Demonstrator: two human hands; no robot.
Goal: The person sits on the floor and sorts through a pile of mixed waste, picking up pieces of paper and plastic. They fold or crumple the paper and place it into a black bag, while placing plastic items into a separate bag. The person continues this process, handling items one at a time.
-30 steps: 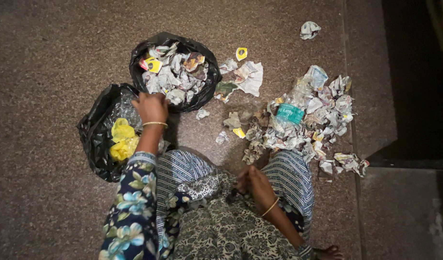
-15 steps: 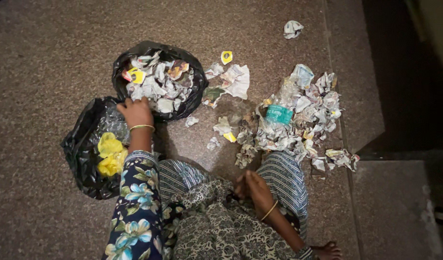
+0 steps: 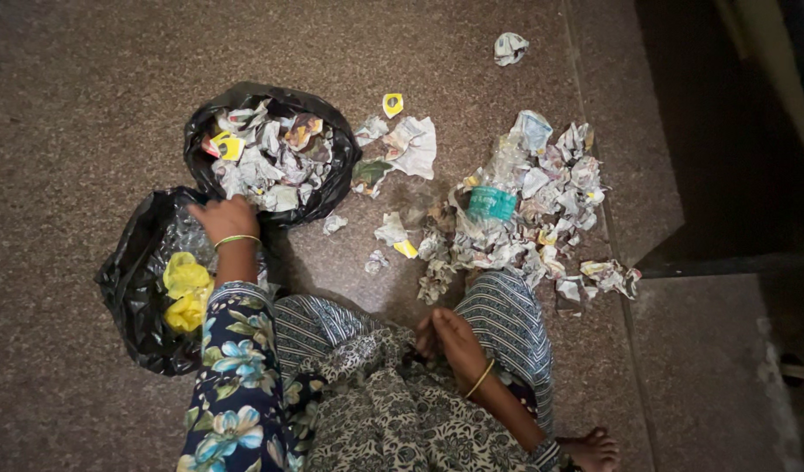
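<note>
Left hand (image 3: 225, 218) sits with fingers curled at the near rim of the black bag of crumpled paper (image 3: 271, 153), grip unclear, the round bag mouth lying just beyond it with no clear long axis, while the right hand (image 3: 447, 336) rests loosely closed in the lap, holding nothing visible.
</note>
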